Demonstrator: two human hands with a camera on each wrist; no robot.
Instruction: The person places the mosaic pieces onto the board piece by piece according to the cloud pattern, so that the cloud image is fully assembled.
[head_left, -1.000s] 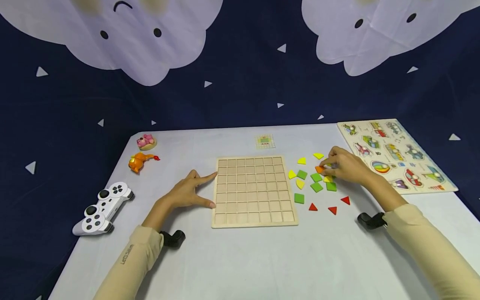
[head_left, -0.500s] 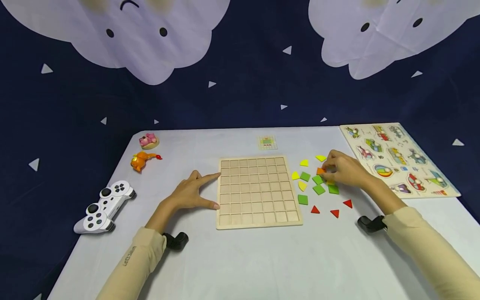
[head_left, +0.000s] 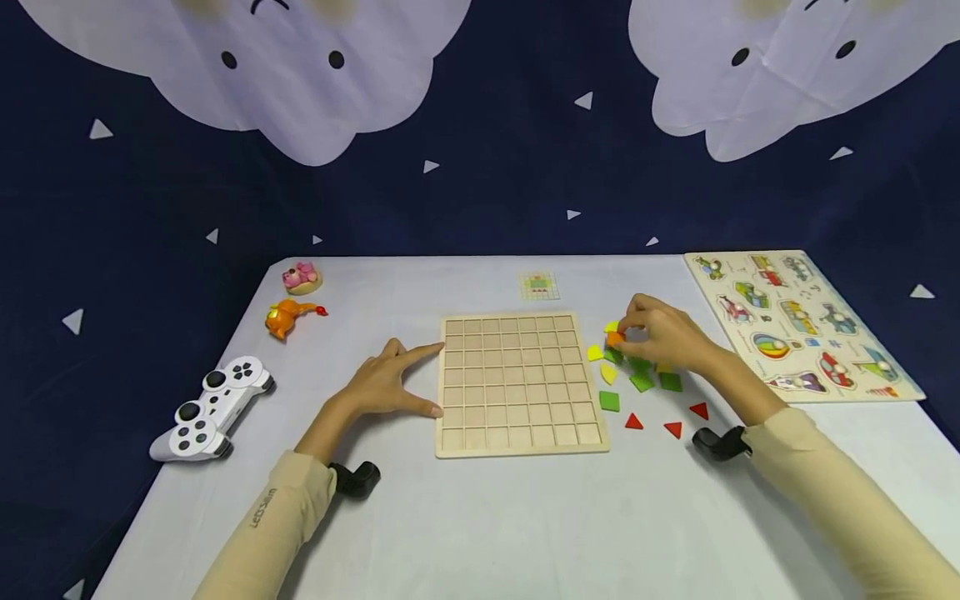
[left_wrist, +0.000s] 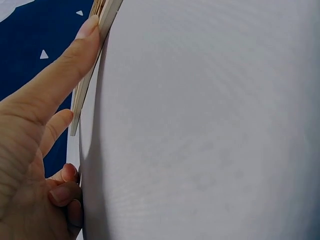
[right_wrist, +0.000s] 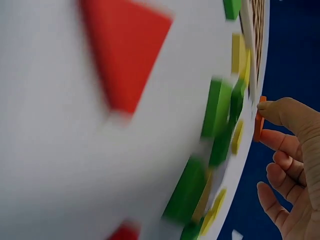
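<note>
My right hand (head_left: 663, 333) pinches an orange tile (head_left: 615, 339) between thumb and forefinger, just above the loose tiles right of the grid board. In the right wrist view the orange tile (right_wrist: 259, 122) shows edge-on, off the table. Green square tiles (head_left: 609, 401), yellow rounded-edge tiles (head_left: 608, 373) and red triangles (head_left: 672, 430) lie below and around this hand, which covers part of them. A light wooden grid board (head_left: 517, 385) has bare cells. Along its left edge my left hand (head_left: 382, 383) touches the frame with spread thumb and forefinger; its other fingers curl underneath.
A small pattern card (head_left: 539, 286) lies behind the board. To the right is a picture peg puzzle (head_left: 810, 325). A white game controller (head_left: 213, 408), an orange toy figure (head_left: 285, 318) and a pink toy figure (head_left: 302, 277) stand along the table's left side.
My right hand has lifted the orange tile from among the pieces and carried it left toward the board. The left hand stays at the board's edge. The head view has shifted slightly.
</note>
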